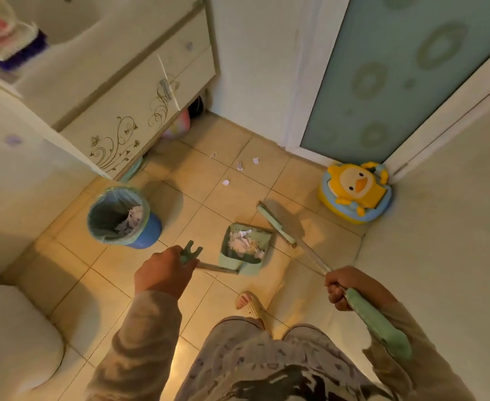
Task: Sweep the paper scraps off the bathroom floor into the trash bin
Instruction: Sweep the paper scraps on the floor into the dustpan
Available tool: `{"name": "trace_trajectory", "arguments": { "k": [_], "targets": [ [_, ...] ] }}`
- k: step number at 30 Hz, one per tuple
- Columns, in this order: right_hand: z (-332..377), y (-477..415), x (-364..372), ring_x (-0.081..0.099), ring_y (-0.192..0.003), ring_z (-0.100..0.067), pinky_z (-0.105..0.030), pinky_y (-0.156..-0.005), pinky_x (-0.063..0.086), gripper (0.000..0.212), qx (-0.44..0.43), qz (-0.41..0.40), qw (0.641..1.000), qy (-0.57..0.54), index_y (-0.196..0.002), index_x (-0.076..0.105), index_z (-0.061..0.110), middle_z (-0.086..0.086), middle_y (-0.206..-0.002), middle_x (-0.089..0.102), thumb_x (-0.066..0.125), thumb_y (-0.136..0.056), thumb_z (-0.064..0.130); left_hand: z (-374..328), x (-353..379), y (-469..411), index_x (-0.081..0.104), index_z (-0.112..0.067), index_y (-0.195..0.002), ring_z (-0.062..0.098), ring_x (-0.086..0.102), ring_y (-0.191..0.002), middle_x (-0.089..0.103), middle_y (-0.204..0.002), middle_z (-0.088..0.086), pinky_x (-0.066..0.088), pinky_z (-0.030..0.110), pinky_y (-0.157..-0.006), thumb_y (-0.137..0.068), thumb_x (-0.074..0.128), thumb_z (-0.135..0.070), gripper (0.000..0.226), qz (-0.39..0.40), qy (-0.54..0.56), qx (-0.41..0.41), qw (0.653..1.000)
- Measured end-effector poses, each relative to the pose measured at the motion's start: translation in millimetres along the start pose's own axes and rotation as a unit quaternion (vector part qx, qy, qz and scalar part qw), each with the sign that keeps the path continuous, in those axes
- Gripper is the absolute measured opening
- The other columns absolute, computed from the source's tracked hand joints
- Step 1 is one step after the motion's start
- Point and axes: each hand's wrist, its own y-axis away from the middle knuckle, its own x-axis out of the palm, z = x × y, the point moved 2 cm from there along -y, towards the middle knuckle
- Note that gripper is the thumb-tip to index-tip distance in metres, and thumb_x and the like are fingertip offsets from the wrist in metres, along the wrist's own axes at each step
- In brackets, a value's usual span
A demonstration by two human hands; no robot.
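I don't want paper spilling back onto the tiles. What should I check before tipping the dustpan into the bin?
1. Left hand grips the dustpan handle: ok.
2. Scraps sit inside the pan, not over its lip: ok.
3. Bin upright, open, lined, with room: ok.
4. Right hand holds the broom, its head beside the pan and out of the way: ok.
5. Floor fully swept: not ok, a few stray scraps lie towards the door.
6. Pan lifted off the floor: cannot tell.
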Motion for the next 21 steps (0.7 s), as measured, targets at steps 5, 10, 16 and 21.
{"name": "trace_trajectory", "arguments": {
  "k": [5,10,16,21],
  "targets": [
    [46,-14,6,0.034,-0.018,-0.006,-0.008,-0.028,0.028,0.039,-0.01,-0.003,0.999,0.039,-0.054,0.032,0.013,0.002,-0.028,0.036,0.036,-0.09,-0.002,-14,-15,-26,0.061,-0.023,-0.114,0.025,0.061,-0.097,0.067,-0.104,0.005,0.048,0.03,-0.084,-0.09,0.049,-0.046,0.035,0.017,0.006,-0.011,1.0],
    [101,-41,1,0.032,-0.018,-0.007,-0.009,-0.028,0.028,0.043,-0.001,0.004,0.995,0.097,-0.05,0.032,0.012,0.002,-0.027,0.034,0.036,-0.091,-0.001,-35,-21,-52,0.061,-0.022,-0.113,0.023,0.06,-0.088,0.068,-0.1,0.004,0.048,0.028,-0.078,-0.091,0.048,-0.045,0.034,0.014,0.004,-0.025,1.0],
    [202,-80,2,0.035,-0.035,-0.018,-0.017,-0.035,0.03,0.052,-0.016,-0.008,0.951,0.308,-0.034,0.035,0.008,-0.007,-0.039,0.035,0.041,-0.084,-0.004,-59,-28,-92,0.06,-0.025,-0.115,0.022,0.062,-0.093,0.069,-0.102,0.002,0.046,0.027,-0.075,-0.09,0.049,-0.047,0.035,-0.001,0.033,-0.09,0.995],
    [289,-104,-12,0.037,-0.031,-0.017,-0.014,-0.033,0.032,0.059,-0.041,0.006,0.905,0.423,-0.024,0.04,0.011,-0.007,-0.034,0.038,0.045,-0.081,-0.004,-95,-29,-115,0.061,-0.027,-0.112,0.023,0.064,-0.091,0.07,-0.1,0.001,0.051,0.03,-0.079,-0.089,0.051,-0.048,0.033,-0.007,0.059,-0.173,0.983]
  ]
}}
